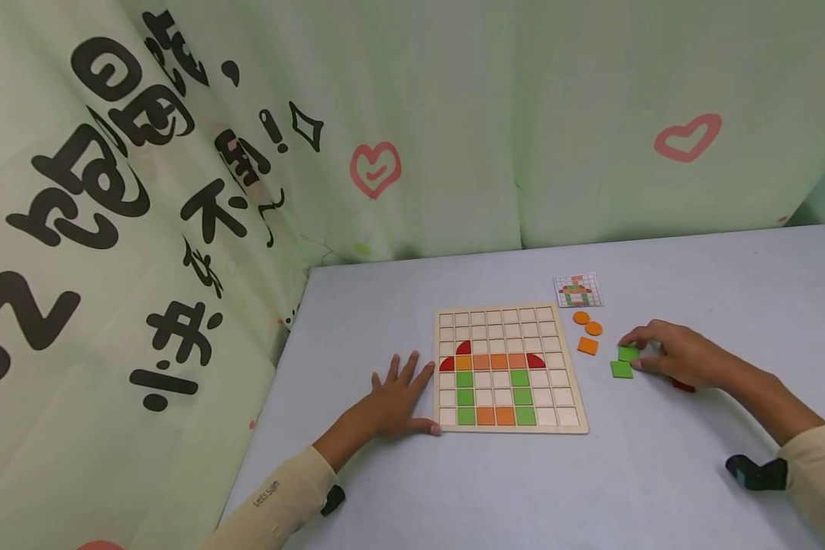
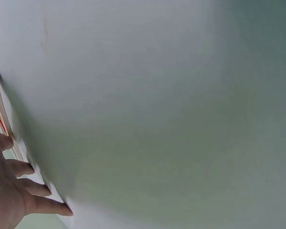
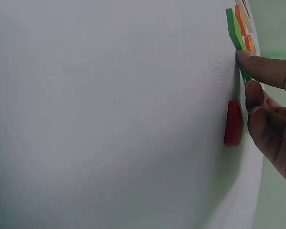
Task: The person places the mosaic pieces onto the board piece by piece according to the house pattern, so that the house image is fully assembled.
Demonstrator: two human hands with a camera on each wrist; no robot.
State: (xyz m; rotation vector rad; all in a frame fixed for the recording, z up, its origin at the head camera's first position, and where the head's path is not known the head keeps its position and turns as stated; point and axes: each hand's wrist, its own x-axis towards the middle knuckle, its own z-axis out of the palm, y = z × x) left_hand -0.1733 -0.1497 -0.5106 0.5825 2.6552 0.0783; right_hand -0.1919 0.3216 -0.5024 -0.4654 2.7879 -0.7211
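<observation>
A wooden grid board [image 1: 497,333] lies on the table, its lower rows partly filled with green and orange squares and red quarter-circle pieces. My left hand [image 1: 388,406] rests at its left edge with fingers spread, the thumb by the lower left corner. To the right of the board, my right hand [image 1: 687,353] pinches a green square tile [image 1: 629,354] between thumb and fingers, close to the tabletop. Another green square tile [image 1: 622,370] lies just below it. Under the right hand, partly hidden, sits a red piece [image 3: 233,124].
Two orange discs [image 1: 581,318] and an orange square tile [image 1: 587,346] lie between the board and the right hand. A small pattern card [image 1: 577,290] sits beyond the board's upper right corner. Pale green curtains [image 1: 454,153] hang behind the table.
</observation>
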